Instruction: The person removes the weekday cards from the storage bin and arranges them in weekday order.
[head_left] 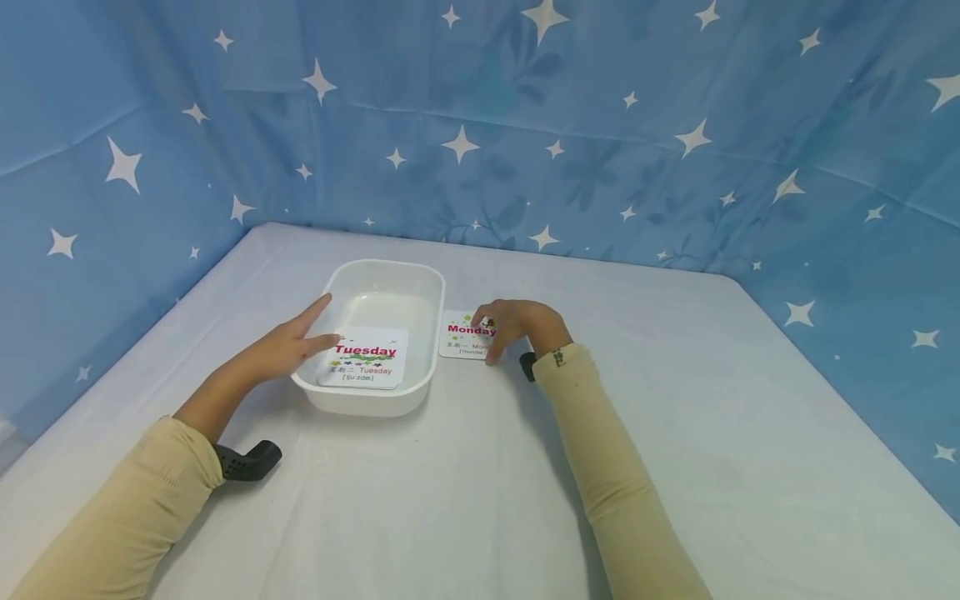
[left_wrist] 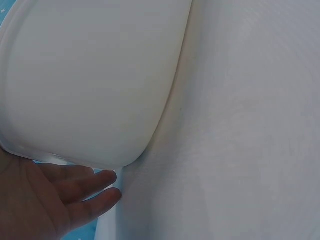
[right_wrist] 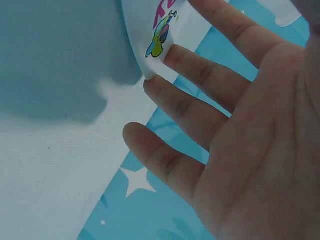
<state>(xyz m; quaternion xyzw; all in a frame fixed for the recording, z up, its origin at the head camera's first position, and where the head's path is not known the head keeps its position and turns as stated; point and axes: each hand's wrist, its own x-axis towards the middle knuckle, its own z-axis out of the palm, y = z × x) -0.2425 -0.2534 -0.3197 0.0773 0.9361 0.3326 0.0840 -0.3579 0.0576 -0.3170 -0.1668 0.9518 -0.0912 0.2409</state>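
A white plastic tub [head_left: 437, 367] stands on the table left of centre. Inside its near end lies a card printed "Tuesday" [head_left: 367, 371]. My left hand [head_left: 281, 346] rests at the tub's left rim, thumb reaching over the card and index finger stretched along the edge. In the left wrist view its other fingers [left_wrist: 85, 192] lie loosely extended against the tub's outside. Just right of the tub is a "Monday" card [head_left: 457, 342]. My right hand [head_left: 525, 323] grips that card's right part between thumb and fingers. Fingertips touch the card's edge [right_wrist: 155, 60] in the right wrist view.
A white cloth [head_left: 675, 417] covers the table. Blue fabric with white stars [head_left: 495, 167] hangs behind the table and along its sides. Each wrist carries a black mount, the left one [head_left: 251, 461] close above the cloth.
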